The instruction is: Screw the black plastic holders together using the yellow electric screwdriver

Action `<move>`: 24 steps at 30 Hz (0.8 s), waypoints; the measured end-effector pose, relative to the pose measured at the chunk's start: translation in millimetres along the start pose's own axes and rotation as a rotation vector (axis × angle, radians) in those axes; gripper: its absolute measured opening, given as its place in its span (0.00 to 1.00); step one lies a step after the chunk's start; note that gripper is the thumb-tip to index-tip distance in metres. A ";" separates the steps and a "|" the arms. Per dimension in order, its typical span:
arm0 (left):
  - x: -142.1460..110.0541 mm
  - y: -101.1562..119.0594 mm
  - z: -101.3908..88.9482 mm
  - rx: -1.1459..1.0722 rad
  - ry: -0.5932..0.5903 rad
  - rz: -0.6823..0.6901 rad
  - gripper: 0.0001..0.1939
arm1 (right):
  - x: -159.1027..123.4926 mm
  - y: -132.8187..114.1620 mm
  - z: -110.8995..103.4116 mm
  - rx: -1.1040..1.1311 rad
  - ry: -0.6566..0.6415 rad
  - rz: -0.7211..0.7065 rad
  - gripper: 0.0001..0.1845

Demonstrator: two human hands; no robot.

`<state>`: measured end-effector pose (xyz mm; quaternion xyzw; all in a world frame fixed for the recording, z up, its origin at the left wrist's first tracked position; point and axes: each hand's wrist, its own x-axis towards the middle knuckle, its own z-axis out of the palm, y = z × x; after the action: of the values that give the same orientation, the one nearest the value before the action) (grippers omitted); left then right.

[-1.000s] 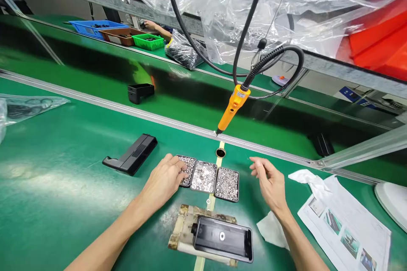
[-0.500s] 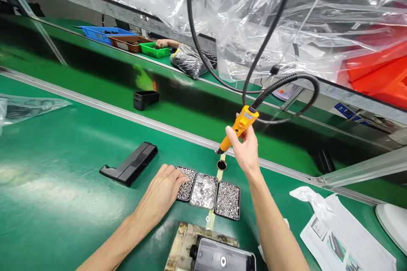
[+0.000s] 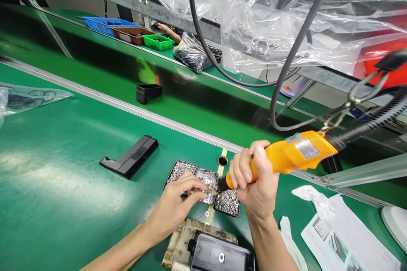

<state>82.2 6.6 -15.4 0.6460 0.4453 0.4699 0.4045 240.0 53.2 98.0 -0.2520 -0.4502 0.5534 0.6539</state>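
My right hand (image 3: 259,182) is wrapped round an orange electric screwdriver (image 3: 289,154), its black nose tilted down to the left over the small trays. Right at that nose, the fingertips of my left hand (image 3: 182,197) are pinched together; what lies between them is too small to name. Under my left hand are a black tray of small metal parts (image 3: 181,170) and a middle tray of flat washers (image 3: 206,176), both partly covered. A third tray of small metal parts (image 3: 228,203) sits below the screwdriver. Nearer me, a dark device (image 3: 219,252) with a washer on it rests in a stained fixture (image 3: 178,241).
A black handle-shaped part (image 3: 130,159) lies at left, and another black piece (image 3: 149,93) stands beyond the rail. A small round dark-faced object (image 3: 223,160) lies on a yellow strip. Printed sheets (image 3: 346,233) are at right. The screwdriver's cable loops overhead. A co-worker's hand shows beyond.
The screwdriver has swung down and towards me, its nose now over the trays. My left hand has moved right from the left tray to the screwdriver's nose, fingers still pinched.
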 end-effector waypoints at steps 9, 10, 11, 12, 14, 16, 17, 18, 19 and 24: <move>-0.6 2.2 7.6 -0.052 0.019 0.015 0.09 | -11.2 11.1 2.8 0.034 -0.118 0.045 0.11; -0.8 2.4 7.6 -0.057 0.020 0.017 0.09 | -11.6 12.1 2.5 0.036 -0.121 0.042 0.11; -1.0 2.6 7.7 -0.062 0.021 0.020 0.09 | -11.9 12.8 2.3 0.034 -0.123 0.041 0.10; -1.3 2.7 8.0 -0.067 0.021 0.023 0.09 | -12.2 13.2 2.0 0.031 -0.123 0.041 0.10; -2.0 2.5 9.0 -0.070 0.022 0.038 0.09 | -12.8 13.7 1.6 0.020 -0.125 0.048 0.10; -2.9 1.7 10.5 -0.064 0.031 0.069 0.10 | -13.5 13.7 1.4 0.007 -0.126 0.058 0.10; -3.3 1.4 11.3 -0.058 0.034 0.087 0.11 | -13.9 13.7 1.4 0.002 -0.127 0.058 0.10; -3.6 1.2 11.9 -0.050 0.037 0.101 0.11 | -14.2 13.6 1.4 -0.001 -0.130 0.058 0.10; -3.9 1.2 12.3 -0.038 0.043 0.105 0.11 | -14.6 13.6 1.5 -0.003 -0.134 0.058 0.10; -4.3 3.9 11.8 0.050 0.073 0.052 0.09 | -15.9 14.4 2.5 -0.014 -0.144 0.072 0.12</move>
<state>93.6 0.2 -15.6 0.6496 0.4543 0.4925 0.3592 231.0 41.4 82.3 -0.2321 -0.4905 0.5903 0.5976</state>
